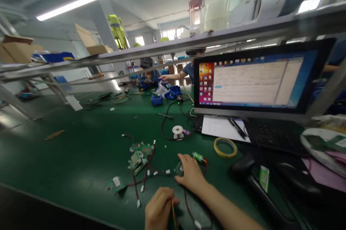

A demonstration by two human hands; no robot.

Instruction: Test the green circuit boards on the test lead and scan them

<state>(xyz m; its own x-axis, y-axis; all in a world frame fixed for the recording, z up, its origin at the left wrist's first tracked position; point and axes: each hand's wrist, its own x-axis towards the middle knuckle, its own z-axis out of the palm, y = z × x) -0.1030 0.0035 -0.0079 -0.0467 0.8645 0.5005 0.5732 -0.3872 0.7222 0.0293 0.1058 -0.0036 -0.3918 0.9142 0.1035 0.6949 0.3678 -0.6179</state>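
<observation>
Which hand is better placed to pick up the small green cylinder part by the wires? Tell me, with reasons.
Right, probably. The right hand lies flat on the green table with its fingertips beside the green cylinder part. The left hand sits nearer the body, its grip closed on thin wires.

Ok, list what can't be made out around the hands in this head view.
- Left hand: closed fist hides how much thin wire it pinches; the bottom edge cuts the wrist.
- Right hand: palm covers a small green circuit board, hiding its parts.
- Flat black computer monitor: text too blurred to read.
- Co-workers at the far end: too small.
</observation>
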